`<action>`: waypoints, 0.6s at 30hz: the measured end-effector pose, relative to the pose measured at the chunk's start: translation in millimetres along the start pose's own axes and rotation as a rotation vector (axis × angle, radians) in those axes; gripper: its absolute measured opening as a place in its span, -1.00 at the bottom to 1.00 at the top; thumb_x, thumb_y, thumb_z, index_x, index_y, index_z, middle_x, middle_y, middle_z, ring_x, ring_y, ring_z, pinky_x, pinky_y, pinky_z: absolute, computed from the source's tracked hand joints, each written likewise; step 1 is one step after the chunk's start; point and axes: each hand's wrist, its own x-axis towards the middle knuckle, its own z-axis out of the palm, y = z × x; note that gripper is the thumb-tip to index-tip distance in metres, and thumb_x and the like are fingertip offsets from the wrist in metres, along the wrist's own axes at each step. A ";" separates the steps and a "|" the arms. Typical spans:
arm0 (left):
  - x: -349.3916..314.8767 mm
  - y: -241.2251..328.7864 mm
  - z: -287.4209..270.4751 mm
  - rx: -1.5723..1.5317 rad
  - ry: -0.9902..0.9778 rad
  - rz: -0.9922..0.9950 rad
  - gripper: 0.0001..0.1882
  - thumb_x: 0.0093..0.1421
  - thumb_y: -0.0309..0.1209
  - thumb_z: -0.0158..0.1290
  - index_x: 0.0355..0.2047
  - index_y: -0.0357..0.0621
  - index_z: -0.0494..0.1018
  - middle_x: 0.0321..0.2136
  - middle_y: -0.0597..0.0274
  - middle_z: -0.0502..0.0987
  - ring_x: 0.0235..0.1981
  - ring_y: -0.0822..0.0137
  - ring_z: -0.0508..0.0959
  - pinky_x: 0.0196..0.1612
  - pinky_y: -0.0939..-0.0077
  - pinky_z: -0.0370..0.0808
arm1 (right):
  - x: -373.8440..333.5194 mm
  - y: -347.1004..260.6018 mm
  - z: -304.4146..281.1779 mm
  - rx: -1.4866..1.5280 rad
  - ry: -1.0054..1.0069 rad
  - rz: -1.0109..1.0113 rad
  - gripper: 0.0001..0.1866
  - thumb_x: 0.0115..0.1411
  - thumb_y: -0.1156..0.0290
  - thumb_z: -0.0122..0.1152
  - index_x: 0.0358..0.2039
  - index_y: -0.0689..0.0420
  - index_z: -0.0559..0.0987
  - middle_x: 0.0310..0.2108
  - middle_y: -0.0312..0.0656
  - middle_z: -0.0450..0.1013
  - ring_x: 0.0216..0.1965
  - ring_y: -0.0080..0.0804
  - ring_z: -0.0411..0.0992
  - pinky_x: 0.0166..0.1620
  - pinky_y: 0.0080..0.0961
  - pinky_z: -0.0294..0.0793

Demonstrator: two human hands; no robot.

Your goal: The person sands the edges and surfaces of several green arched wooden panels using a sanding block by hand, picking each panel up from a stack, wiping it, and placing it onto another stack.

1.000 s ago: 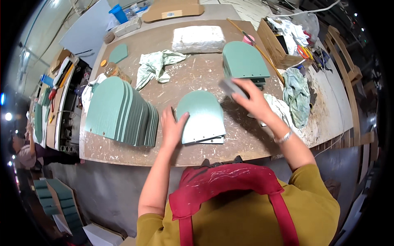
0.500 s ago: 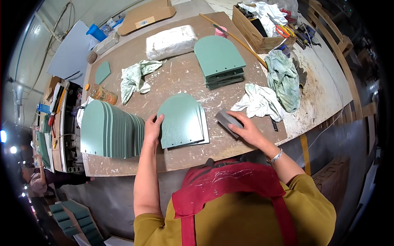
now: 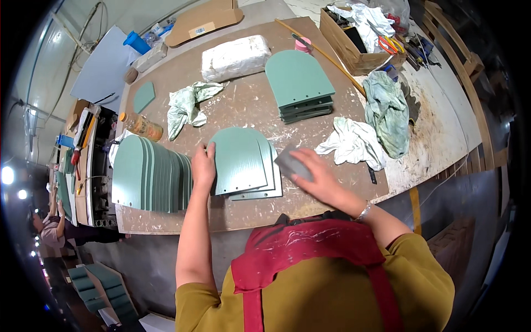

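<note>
Before me lies a small pile of green arch-topped panels [image 3: 239, 160], their square ends toward me. My left hand [image 3: 203, 167] grips the top panel at its left edge, thumb on the face and fingers hidden beside it. That panel sits left of the ones below, so their right and near edges show. A grey sanding block [image 3: 292, 162] is in my right hand [image 3: 319, 178], tilted just off the pile's right edge; whether it touches cannot be made out. Left of my left hand, a long row of similar panels [image 3: 128, 174] leans in a fanned stack.
Another panel stack [image 3: 299, 80] sits farther back. Cloths [image 3: 354, 145] lie at right, another cloth [image 3: 185, 108] at left near an orange-lidded jar [image 3: 142, 127]. A white wrapped bundle [image 3: 235, 58], wooden stick [image 3: 332, 63] and tool box [image 3: 354, 52] are at the back.
The top panel has slid left over the ones below, baring more of them. My right hand has brought the sanding block left toward the pile. The view has shifted slightly.
</note>
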 end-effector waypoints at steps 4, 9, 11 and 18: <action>-6.2 -1.4 17.5 0.077 -0.013 0.044 -0.49 0.38 -0.01 -0.18 -0.02 -0.21 0.45 -0.21 -0.30 0.55 -0.13 -0.31 0.51 -0.08 -0.08 0.40 | 25.9 -11.2 21.7 -0.348 -0.121 -0.472 -0.39 0.14 0.17 0.29 0.23 -0.17 0.40 0.16 0.07 0.26 0.13 0.06 0.32 0.14 -0.13 0.37; -6.2 -8.4 19.4 0.075 -0.004 0.091 -0.46 0.38 0.01 -0.18 0.02 -0.23 0.45 -0.21 -0.33 0.54 -0.12 -0.33 0.50 -0.07 -0.07 0.40 | 79.8 22.6 26.9 -0.347 0.035 -0.234 -0.41 0.16 0.14 0.26 0.22 -0.12 0.40 0.18 0.11 0.24 0.14 0.10 0.30 0.14 -0.09 0.36; -7.6 -9.7 14.2 -0.031 0.020 0.016 -0.51 0.37 -0.07 -0.10 -0.03 -0.29 0.48 -0.22 -0.36 0.55 -0.12 -0.29 0.52 -0.10 0.04 0.45 | 85.2 21.8 21.7 -0.276 0.031 -0.095 -0.42 0.19 0.13 0.23 0.22 -0.08 0.39 0.18 0.12 0.24 0.15 0.14 0.29 0.16 -0.08 0.35; 52.4 65.9 -36.8 -0.422 0.122 0.247 -0.59 0.45 -0.20 -0.18 -0.20 -0.38 0.44 -0.38 0.11 0.50 -0.33 0.36 0.41 -0.16 0.40 0.40 | -8.0 20.3 -34.9 0.056 0.191 0.076 -0.42 0.21 0.20 0.23 0.19 0.14 0.37 0.12 0.05 0.30 0.11 0.05 0.35 0.15 -0.22 0.36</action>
